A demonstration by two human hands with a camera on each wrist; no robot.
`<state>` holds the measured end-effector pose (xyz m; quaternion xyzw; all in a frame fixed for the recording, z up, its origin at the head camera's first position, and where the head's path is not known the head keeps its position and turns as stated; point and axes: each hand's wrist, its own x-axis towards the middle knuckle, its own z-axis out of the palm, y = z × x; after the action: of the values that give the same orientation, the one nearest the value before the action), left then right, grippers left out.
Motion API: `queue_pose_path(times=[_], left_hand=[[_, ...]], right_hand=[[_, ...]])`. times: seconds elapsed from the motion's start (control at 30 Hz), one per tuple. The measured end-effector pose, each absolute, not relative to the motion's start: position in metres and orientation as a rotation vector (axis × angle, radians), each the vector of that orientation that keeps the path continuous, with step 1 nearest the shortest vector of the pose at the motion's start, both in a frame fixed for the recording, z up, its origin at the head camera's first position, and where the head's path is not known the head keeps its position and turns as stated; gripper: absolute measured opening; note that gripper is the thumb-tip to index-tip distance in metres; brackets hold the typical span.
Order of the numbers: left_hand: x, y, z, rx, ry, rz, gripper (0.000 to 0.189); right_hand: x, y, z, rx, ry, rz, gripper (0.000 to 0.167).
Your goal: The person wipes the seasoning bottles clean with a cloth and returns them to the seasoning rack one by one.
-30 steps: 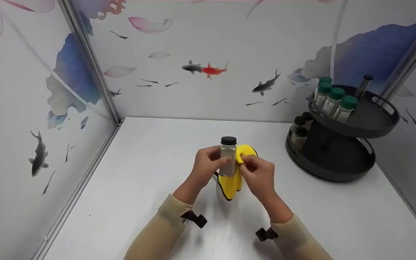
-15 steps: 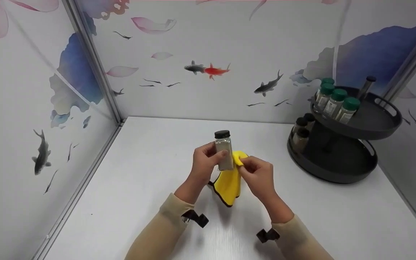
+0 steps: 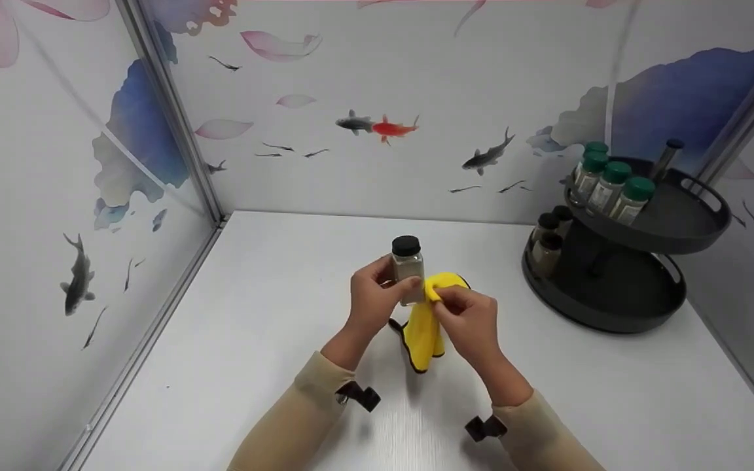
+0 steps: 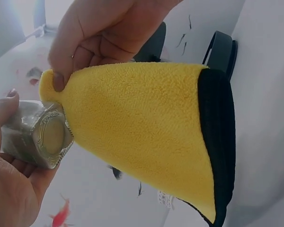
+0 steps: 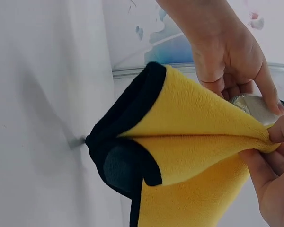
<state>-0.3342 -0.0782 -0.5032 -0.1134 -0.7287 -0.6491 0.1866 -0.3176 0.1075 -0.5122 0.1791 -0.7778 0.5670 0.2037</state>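
My left hand point(image 3: 374, 296) grips a clear square spice jar point(image 3: 408, 268) with a black lid, thumb across its front. The jar is held nearly upright above the white table. Beside it, my right hand point(image 3: 470, 320) pinches a yellow cloth point(image 3: 423, 337) with dark edging, thumb against the fingers. The cloth hangs down from that pinch in loose folds. In the left wrist view, the jar's base point(image 4: 52, 135) faces the camera and the gathered end of the cloth point(image 4: 142, 123) touches or nearly touches it. The right wrist view shows the cloth's dark border point(image 5: 132, 99).
A black two-tier round rack point(image 3: 603, 297) stands at the back right. Several green-capped jars point(image 3: 632, 199) sit on its upper tier, and dark-capped jars point(image 3: 547, 252) on the lower one. Printed walls point(image 3: 377, 65) enclose the white table point(image 3: 272, 275) at the back and sides.
The jar rose a little and tilted, then came back nearly upright. The cloth's top end swung inward and then out again, while its lower part shifted. Both hands keep their holds.
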Motion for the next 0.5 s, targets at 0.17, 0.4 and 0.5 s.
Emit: queue_pose_path(times=[0.17,0.4,0.5], left_hand=[[-0.3333,-0.0756,-0.5043,-0.36,-2.11,-1.758,0.043],[-0.333,-0.0729,-0.5078,-0.467,-2.263,-1.783,0.04],[-0.3328,-0.0716,-0.509,-0.526,-2.316,-1.777,0.041]], right_hand=[[-0.315,0.1075,-0.5133,0.506,-2.113,1.532,0.013],[-0.3171,0.1132,-0.5125,0.601,-1.948,1.273,0.022],[-0.3205,0.1172,-0.5108,0.582,-1.906,1.248,0.024]])
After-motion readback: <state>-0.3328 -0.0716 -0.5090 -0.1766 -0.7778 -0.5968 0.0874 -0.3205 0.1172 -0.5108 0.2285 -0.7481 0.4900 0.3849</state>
